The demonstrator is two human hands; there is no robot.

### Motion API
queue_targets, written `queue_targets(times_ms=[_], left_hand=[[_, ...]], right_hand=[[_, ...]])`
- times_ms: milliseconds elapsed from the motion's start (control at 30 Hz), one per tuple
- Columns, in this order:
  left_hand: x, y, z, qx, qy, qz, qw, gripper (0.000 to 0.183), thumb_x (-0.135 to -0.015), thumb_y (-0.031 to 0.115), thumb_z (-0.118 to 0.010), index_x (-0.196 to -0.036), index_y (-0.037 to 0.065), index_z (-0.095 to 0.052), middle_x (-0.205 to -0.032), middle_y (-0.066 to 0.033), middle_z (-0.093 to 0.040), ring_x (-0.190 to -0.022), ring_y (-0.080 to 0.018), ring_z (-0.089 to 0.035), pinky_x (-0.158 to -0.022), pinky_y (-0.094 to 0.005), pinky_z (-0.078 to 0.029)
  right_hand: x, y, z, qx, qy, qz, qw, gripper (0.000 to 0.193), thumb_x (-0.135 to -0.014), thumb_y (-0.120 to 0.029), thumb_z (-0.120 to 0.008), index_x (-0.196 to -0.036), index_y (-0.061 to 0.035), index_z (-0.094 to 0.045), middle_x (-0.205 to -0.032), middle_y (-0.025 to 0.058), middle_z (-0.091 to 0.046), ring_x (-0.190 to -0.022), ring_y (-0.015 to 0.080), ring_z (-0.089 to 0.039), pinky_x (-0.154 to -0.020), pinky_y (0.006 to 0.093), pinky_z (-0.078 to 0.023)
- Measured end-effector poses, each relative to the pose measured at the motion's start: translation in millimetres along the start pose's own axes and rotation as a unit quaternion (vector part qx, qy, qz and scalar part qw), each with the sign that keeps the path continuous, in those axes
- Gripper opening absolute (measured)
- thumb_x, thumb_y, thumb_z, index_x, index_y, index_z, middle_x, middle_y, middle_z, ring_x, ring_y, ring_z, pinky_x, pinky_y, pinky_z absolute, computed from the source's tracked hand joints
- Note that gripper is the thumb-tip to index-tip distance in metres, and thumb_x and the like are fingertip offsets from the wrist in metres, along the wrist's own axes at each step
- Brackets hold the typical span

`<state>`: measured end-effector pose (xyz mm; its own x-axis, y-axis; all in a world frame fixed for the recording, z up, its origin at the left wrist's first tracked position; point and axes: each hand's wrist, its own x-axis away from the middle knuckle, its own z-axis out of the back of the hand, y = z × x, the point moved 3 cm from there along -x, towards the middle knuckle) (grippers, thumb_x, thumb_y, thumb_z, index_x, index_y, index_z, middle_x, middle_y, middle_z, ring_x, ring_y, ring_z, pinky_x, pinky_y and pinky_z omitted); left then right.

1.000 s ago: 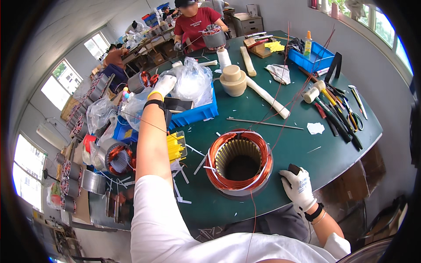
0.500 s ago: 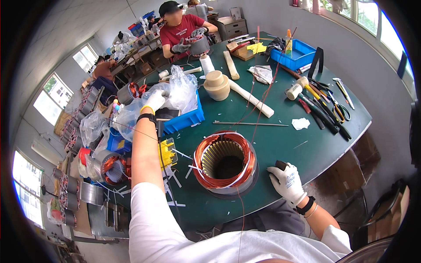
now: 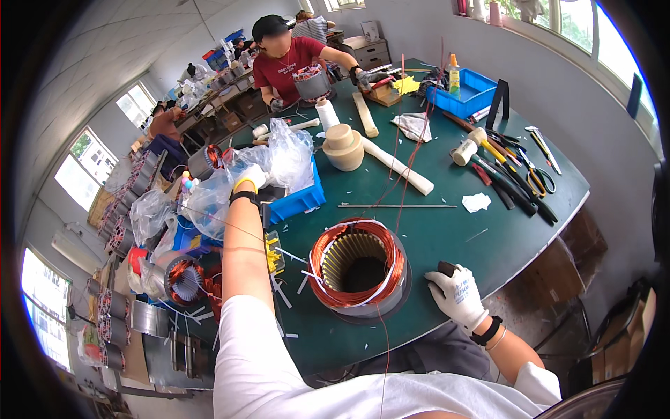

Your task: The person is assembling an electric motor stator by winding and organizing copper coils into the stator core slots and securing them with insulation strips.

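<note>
Co-worker's arm (image 3: 339,57) newly outstretched, stator (image 3: 349,255) left of right hand (image 3: 457,293) closed on dark piece (image 3: 447,267).

Pale grey walls (image 3: 426,38), white ceiling (image 3: 91,77), windows on the left (image 3: 85,164) and upper right (image 3: 574,38), panes blown out by daylight. Dark green table (image 3: 440,244) up front, curved edge; grey drawer cabinet (image 3: 370,53) against the back wall, black chair (image 3: 621,335) lower right.
</note>
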<state>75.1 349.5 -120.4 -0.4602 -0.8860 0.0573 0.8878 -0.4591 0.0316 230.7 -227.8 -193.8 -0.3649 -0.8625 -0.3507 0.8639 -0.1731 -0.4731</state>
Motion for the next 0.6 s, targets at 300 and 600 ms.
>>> queue_targets(times_ms=[300, 600], left_hand=[[14.4, 12.2, -5.9, -0.069, 0.075, 0.005, 0.995, 0.033, -0.087, 0.025, -0.051, -0.107, 0.005, -0.07, -0.112, -0.0205, -0.067, -0.108, -0.037, -0.064, -0.09, -0.0451, -0.05], [44.3, 29.1, 12.9, -0.155, 0.091, -0.066, 0.981, 0.034, -0.086, 0.027, -0.056, -0.114, 0.011, -0.066, -0.119, -0.0154, -0.065, -0.108, -0.033, -0.064, -0.09, -0.0458, -0.05]], right_hand=[[-0.7, -1.1, 4.0, -0.02, 0.028, 0.014, 0.999, 0.019, -0.075, -0.009, -0.068, -0.094, -0.0068, -0.069, -0.086, 0.0168, -0.062, -0.08, 0.0369, -0.059, -0.074, 0.0448, -0.046], [1.4, 2.0, -0.5, 0.003, 0.007, 0.008, 1.0, 0.021, -0.079, -0.017, -0.066, -0.099, -0.0117, -0.07, -0.095, 0.0145, -0.066, -0.089, 0.035, -0.061, -0.08, 0.0434, -0.048]])
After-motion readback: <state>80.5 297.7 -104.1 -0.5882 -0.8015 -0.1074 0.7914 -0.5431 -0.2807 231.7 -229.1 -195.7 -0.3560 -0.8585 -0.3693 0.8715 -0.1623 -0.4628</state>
